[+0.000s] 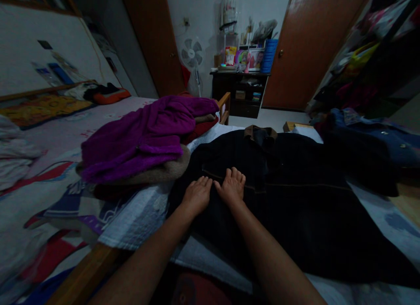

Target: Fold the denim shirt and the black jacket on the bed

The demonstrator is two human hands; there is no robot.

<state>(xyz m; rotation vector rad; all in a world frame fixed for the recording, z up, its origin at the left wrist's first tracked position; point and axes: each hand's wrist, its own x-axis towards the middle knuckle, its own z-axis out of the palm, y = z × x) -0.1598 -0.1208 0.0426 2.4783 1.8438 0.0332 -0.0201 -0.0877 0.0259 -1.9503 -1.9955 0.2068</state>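
A dark jacket [295, 217] with a brown collar [251, 132] lies spread out, front up, on a pale blue cloth [144, 217]. Side by side on its left part rest my left hand [198, 193] and my right hand [232, 186]. Both lie palm down with the fingers stretched out, the right a little farther forward. Neither holds anything. Just left of the jacket is a pile of folded clothes, with a purple fleece garment [154, 134] on top and a grey-brown one under it.
A denim garment [380, 134] lies at the right. On the left is a bed [65, 125] with patterned covers and wooden rails. Farther back stand a white fan [192, 55], a dark cabinet [239, 92] loaded with items, and a brown door [305, 47]. Hanging clothes fill the far right.
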